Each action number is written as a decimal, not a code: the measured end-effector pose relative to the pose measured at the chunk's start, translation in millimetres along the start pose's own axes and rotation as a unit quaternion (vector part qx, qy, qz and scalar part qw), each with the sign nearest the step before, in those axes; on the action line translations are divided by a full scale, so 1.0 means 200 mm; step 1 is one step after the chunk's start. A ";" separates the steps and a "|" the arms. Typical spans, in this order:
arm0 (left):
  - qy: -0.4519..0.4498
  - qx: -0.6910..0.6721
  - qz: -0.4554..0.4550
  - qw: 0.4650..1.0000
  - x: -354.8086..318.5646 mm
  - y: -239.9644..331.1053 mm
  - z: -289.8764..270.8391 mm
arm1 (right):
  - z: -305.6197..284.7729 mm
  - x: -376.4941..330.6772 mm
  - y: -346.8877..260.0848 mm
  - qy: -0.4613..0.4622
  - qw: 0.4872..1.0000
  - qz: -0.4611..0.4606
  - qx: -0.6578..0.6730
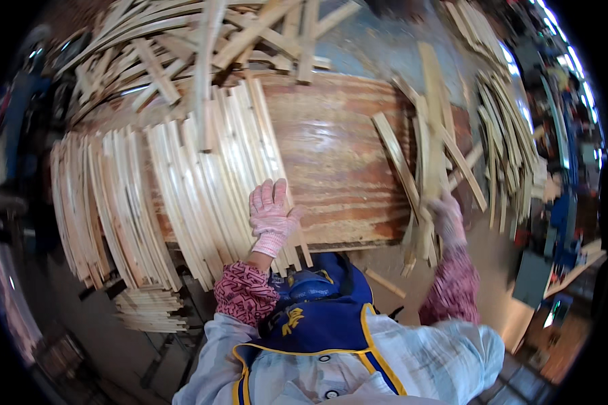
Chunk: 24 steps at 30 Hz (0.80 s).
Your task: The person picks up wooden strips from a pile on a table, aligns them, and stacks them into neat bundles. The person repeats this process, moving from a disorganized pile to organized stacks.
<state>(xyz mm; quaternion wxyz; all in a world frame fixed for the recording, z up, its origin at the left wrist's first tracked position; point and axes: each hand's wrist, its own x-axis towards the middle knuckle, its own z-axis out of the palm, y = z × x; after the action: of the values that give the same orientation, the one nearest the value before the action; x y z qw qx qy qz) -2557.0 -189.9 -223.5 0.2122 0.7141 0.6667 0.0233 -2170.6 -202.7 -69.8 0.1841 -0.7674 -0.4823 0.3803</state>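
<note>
My left hand (271, 210), in a pink-and-white knit glove, lies flat with its fingers stretched out on a row of pale wooden slats (209, 175). The slats lie side by side, their near ends sticking out past the table edge. Off to the right, my right hand (446, 214), gloved alike and somewhat blurred, is closed on the near end of a long wooden slat (431, 121). That slat points away from me, over a loose heap of crossed slats (395, 152). Its edges are smeared by motion.
Brown-stained plywood (338, 148) tops the table. A tangled pile of slats (162, 54) covers its far left. More slats (503, 135) are stacked at the right, and a bundle (152, 310) sits low at the left. One loose stick (385, 283) lies below the table's near edge.
</note>
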 end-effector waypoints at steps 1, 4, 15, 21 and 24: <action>0.055 0.018 -0.028 0.998 0.04 -0.07 -0.04 | -0.09 -0.06 0.15 -0.059 0.955 0.051 0.285; 0.173 0.032 -0.112 0.978 0.29 -0.27 -0.23 | -0.16 -0.04 0.44 0.223 0.972 0.027 -0.073; -0.005 -0.601 -0.232 0.765 0.71 -0.67 -0.84 | 1.00 1.24 -1.01 0.062 0.956 -0.277 -0.075; -0.013 -0.923 -0.036 0.383 0.28 -0.72 -0.58 | 1.29 1.91 -1.68 0.108 0.862 -0.324 -0.375; -0.109 -0.944 0.167 0.263 0.39 -0.63 -0.48 | 1.31 2.00 -1.73 0.037 0.854 -0.278 -0.438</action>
<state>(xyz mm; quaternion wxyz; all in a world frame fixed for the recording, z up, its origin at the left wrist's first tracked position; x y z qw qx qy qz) -2697.5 -85.4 -198.0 0.7989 0.1016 0.0107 0.5928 -2480.0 289.5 -176.1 -0.0557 -0.6160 -0.7850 0.0342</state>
